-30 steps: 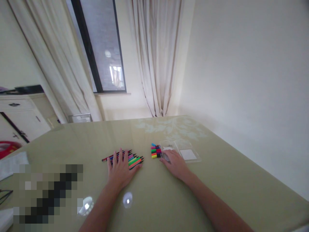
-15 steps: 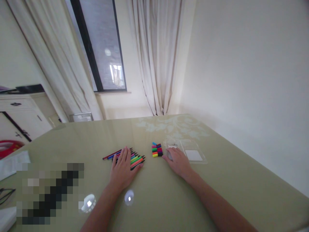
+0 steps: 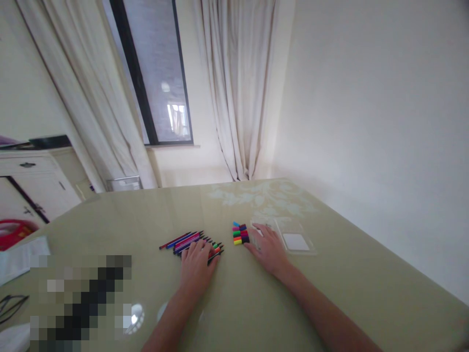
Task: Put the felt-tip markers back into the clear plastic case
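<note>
Several coloured marker pens without caps lie side by side on the table, tips to the right. My left hand rests over the right part of this row, fingers bent and thumb apart beside the lowest pens; it covers some of them. To the right is a small stack of coloured pen caps. Just right of the caps my right hand lies palm down, fingers loosely spread and thumb near the caps. It partly covers a clear plastic case with a white card in it.
The greenish table has a glossy top. At left are a blurred-out dark patch, a dark cable, a pale packet and a red object. A wall runs along the right edge; a curtain hangs behind.
My left hand has slid back and to the right, its flat fingers now bent, uncovering more of the upper pens. My right hand stays by the caps and case. The view has shifted slightly.
</note>
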`<state>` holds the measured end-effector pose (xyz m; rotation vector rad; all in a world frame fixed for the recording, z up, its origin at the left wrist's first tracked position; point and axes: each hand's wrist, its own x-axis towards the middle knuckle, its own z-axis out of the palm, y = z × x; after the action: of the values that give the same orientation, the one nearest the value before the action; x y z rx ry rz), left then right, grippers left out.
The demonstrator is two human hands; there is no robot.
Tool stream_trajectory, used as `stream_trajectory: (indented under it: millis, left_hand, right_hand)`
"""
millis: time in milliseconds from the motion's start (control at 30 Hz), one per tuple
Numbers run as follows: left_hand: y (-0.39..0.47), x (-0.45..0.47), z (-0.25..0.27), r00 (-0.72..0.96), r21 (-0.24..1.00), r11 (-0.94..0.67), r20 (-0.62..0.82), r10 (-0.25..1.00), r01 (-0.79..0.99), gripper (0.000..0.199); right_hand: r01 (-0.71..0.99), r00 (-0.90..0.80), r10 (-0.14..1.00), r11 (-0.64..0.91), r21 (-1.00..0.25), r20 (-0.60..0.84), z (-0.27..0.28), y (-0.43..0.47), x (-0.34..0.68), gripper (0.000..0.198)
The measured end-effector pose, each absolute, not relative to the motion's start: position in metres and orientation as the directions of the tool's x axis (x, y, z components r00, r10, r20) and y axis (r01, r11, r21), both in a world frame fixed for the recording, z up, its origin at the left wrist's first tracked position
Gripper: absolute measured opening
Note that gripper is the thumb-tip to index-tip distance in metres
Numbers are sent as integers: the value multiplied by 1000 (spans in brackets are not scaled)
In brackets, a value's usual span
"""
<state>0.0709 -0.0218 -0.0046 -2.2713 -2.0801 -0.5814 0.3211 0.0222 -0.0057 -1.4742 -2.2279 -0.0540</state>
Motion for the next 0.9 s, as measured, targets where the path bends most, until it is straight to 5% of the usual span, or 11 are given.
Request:
stream_trajectory:
  millis: [700,900]
  left_hand:
    - [-19,76,-19,102,355,-212,304,947,911,16]
    - [-19,74,-20,88,373,-224,347,934,900,15]
  right_hand:
    - [889,-372,895,420,-182,247,11,51,238,13]
    - [817,-366,866,474,-328,340,15,46,252,16]
